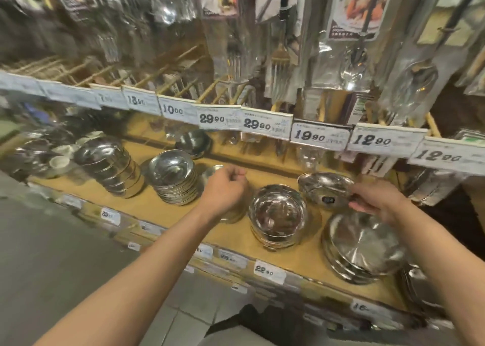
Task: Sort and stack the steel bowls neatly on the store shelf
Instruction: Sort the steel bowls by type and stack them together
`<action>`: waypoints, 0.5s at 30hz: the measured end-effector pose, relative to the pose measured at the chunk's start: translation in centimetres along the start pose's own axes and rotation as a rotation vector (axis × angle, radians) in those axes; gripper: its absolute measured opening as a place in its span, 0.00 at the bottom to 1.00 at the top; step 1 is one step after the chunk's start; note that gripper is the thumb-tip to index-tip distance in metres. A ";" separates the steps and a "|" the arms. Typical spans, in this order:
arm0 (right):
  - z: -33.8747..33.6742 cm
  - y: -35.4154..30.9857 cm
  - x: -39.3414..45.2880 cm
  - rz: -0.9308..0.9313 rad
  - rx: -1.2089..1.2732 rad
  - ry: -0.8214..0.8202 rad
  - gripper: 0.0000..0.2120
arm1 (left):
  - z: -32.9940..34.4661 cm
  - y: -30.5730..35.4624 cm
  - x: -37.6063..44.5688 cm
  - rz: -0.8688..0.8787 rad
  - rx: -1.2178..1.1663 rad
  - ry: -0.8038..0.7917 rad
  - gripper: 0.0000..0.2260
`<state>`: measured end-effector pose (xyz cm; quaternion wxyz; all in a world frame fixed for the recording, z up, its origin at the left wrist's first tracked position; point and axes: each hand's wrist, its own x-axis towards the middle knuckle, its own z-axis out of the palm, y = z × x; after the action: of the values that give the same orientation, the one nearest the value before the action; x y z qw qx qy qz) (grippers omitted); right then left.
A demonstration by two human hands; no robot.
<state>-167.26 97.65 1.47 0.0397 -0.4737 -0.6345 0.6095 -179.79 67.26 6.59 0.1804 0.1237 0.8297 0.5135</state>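
At right of centre the right hand (pixel 378 201) pinches the rim of a single steel bowl (pixel 325 188), tilted and lifted just above the wooden shelf (pixel 147 204), a dark sticker showing on its side. The left hand (pixel 223 188), mid-frame, has its fingers curled at the edge of a small bowl (pixel 212 172) that it mostly hides; whether it actually grips it I cannot tell. These bowls look thin, stiff, light and slick, so the rim is probably the safest hold. Counted: four stacks stand on the shelf, a tall stack (pixel 112 167) at left, a shallow stack (pixel 173 177) beside it, a centre stack (pixel 278 214) and wide plates (pixel 362 246) at lower right, plus one lone bowl (pixel 194 140) behind.
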 end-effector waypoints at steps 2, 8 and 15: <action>0.0 0.3 -0.5 -0.013 0.031 0.012 0.06 | -1.5 -0.9 -1.0 -0.031 -0.007 0.017 0.06; -0.1 1.0 -1.7 0.016 0.130 0.100 0.04 | -4.7 -3.6 -1.6 -0.089 -0.050 0.063 0.03; 0.3 -0.3 -8.0 0.030 0.123 0.251 0.11 | -4.3 -3.1 1.2 0.002 -0.002 -0.087 0.06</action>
<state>-163.22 92.24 5.87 0.1387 -0.5525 -0.5786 0.5837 -182.80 62.85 5.38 0.2159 0.1466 0.8204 0.5088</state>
